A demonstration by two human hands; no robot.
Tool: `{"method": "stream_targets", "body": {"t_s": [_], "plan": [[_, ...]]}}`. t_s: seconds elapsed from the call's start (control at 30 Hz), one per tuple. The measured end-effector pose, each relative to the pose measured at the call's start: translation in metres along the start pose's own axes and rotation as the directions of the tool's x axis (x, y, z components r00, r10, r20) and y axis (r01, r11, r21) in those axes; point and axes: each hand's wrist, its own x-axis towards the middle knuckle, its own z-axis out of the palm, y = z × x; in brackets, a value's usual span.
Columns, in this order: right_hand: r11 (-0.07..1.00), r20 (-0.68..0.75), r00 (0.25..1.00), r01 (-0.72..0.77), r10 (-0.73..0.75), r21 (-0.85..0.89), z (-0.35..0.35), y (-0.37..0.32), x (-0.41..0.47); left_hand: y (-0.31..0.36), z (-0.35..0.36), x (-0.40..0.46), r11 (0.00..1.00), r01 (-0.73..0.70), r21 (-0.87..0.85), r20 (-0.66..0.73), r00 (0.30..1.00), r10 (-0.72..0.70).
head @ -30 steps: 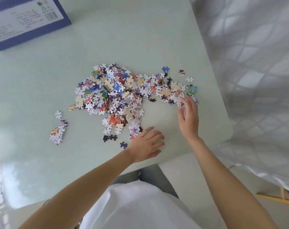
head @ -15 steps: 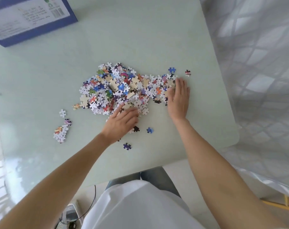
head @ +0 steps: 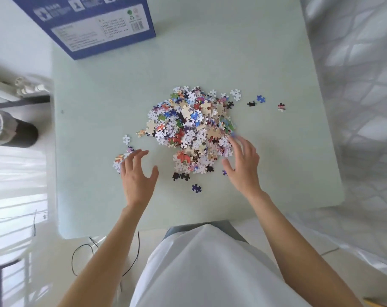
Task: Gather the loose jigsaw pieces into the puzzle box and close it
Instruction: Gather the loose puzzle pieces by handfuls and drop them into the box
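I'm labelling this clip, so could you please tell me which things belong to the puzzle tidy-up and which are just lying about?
Job: main pile of pieces; small cluster under left hand; stray pieces; blue box.
Lying about: black cable; dark cylinder.

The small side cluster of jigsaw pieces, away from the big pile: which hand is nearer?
Left. The left hand reaches over the small cluster; the right hand is across the big pile.

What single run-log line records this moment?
stage: gathering | left hand: open, by small cluster | right hand: open, at main pile | box: far-left
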Motion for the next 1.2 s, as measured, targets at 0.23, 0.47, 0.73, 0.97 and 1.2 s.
{"method": "stream_targets", "body": {"t_s": [0.23,0.47,0.73,0.97,1.2], "plan": [[0.978,0.179,0.963,-0.207,0.202,0.015,0.001,-0.022,-0.036,-0.041,-0.026,0.003,0.895,0.426,0.131,0.125,0.889,-0.441],[0.969,0.211,0.963,-0.197,0.164,0.146,0.023,-0.062,-0.005,0.002,-0.004,0.051,0.96,0.276,-0.044,0.266,0.93,-0.255],[0.983,0.174,0.968,-0.18,0.183,-0.031,0.001,-0.059,0.017,0.036,0.013,0.05,0.991,0.122,-0.052,0.495,0.865,-0.08],[0.986,0.297,0.94,-0.158,0.169,-0.061,0.007,-0.08,0.044,0.055,0.028,0.039,0.995,-0.079,0.066,0.512,0.858,0.034],[0.992,0.255,0.959,-0.118,0.123,-0.036,0.012,-0.081,0.051,0.048,0.022,0.052,0.997,-0.042,-0.07,0.484,0.872,0.071]]}}
